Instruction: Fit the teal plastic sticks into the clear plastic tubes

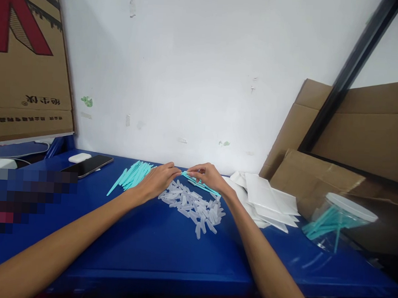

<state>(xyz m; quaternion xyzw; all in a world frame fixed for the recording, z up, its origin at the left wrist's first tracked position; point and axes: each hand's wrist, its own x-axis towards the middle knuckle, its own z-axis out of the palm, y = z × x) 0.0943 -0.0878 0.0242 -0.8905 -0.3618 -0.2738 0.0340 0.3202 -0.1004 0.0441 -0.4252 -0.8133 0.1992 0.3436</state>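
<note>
Both hands meet above the far side of the blue table, fingertips pinched around a thin turquoise stick (184, 172). My left hand (160, 179) grips its left side, and my right hand (208, 175) its right; the fingers hide most of it. Beside my left hand lies a pile of turquoise sticks (133, 174) with tapered ends. Several more turquoise sticks (205, 187) rest under my right hand. Nearer to me, between the forearms, spreads a heap of small translucent caps (196, 206).
White packets (266, 199) are stacked right of my right hand. Further right stands a clear jar (340, 223) with a white lid and turquoise sticks inside. A phone (89, 165) and a white case (79, 158) lie at left. Cardboard (317, 182) leans at the right, before the white wall.
</note>
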